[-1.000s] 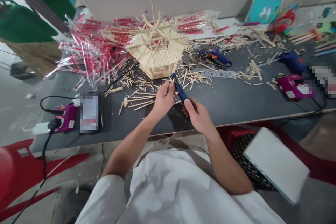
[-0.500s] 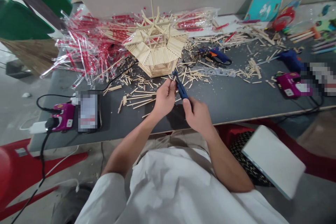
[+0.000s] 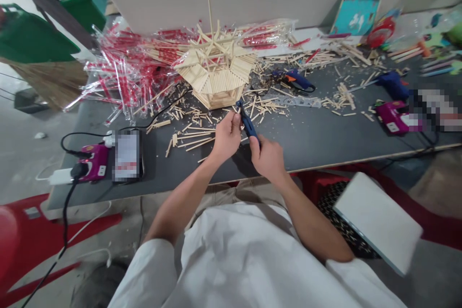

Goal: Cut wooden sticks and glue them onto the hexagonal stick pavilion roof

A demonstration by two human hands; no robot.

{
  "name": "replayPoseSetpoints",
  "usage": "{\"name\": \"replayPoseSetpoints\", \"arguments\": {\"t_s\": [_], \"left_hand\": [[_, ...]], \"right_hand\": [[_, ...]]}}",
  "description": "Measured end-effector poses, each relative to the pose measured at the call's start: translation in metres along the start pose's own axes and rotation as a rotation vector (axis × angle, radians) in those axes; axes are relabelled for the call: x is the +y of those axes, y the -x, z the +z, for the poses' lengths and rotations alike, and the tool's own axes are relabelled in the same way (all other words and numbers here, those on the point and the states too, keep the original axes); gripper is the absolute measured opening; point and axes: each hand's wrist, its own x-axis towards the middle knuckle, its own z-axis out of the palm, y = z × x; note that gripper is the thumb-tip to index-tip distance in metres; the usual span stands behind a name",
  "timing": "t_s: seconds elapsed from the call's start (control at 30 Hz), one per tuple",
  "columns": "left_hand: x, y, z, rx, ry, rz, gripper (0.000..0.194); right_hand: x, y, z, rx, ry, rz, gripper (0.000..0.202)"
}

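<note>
My right hand [image 3: 269, 156] is closed around the handles of dark blue cutting pliers [image 3: 249, 126], whose jaws point away from me. My left hand [image 3: 226, 135] pinches a short wooden stick [image 3: 238, 110] right at those jaws; most of the stick is hidden by the fingers. Just beyond my hands stands a model pavilion [image 3: 220, 79] built of thin wooden sticks, with sloped roof panels and a tall thin stick rising behind it. Several long loose sticks [image 3: 195, 143] lie on the table to the left of my left hand.
Red-and-clear plastic wrappers [image 3: 126, 72] heap at the back left. Stick offcuts [image 3: 267, 106] surround the model. A blue glue gun [image 3: 298, 80] lies behind, another [image 3: 393, 84] to the right. A phone [image 3: 128, 156] and purple power adapter [image 3: 94, 161] sit at the left edge.
The view has shifted slightly, so the table and model appear a little lower. Both hands keep their hold, with the pliers' jaws still at the stick.
</note>
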Motion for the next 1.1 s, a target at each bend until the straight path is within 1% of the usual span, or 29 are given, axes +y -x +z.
{"name": "replayPoseSetpoints", "arguments": {"t_s": [0.13,0.3,0.43,0.53,0.6,0.67,0.77,0.83,0.93,1.0,1.1], "left_hand": [[-0.004,-0.001,0.001,0.0,0.002,-0.005,0.047],[-0.003,-0.001,0.002,0.011,-0.008,-0.025,0.046],[-0.001,0.004,-0.004,-0.003,0.021,-0.078,0.047],[0.003,0.011,-0.011,-0.05,0.118,-0.127,0.047],[0.007,0.015,-0.016,-0.133,0.262,-0.18,0.046],[0.012,0.017,-0.019,-0.207,0.438,-0.23,0.042],[0.017,0.015,-0.02,-0.216,0.63,-0.227,0.034],[0.02,0.014,-0.021,-0.219,0.69,-0.191,0.031],[0.02,0.014,-0.023,-0.252,0.714,-0.144,0.029],[0.02,0.015,-0.026,-0.246,0.703,-0.115,0.027],[0.018,0.018,-0.031,-0.215,0.617,-0.053,0.026]], "right_hand": [[-0.002,-0.001,0.0,-0.007,0.021,0.019,0.05],[-0.006,0.001,-0.001,-0.001,0.046,0.037,0.049],[-0.003,-0.001,-0.002,-0.004,0.063,0.057,0.053],[0.014,-0.011,-0.012,0.083,0.096,0.192,0.062],[0.033,-0.02,-0.024,0.162,0.14,0.299,0.067],[0.053,-0.026,-0.035,0.189,0.198,0.348,0.067],[0.08,-0.028,-0.043,0.199,0.295,0.378,0.062],[0.092,-0.026,-0.041,0.227,0.362,0.353,0.062],[0.102,-0.022,-0.032,0.271,0.441,0.291,0.069],[0.105,-0.019,-0.027,0.289,0.456,0.29,0.073],[0.109,-0.018,-0.02,0.3,0.44,0.31,0.077]]}}
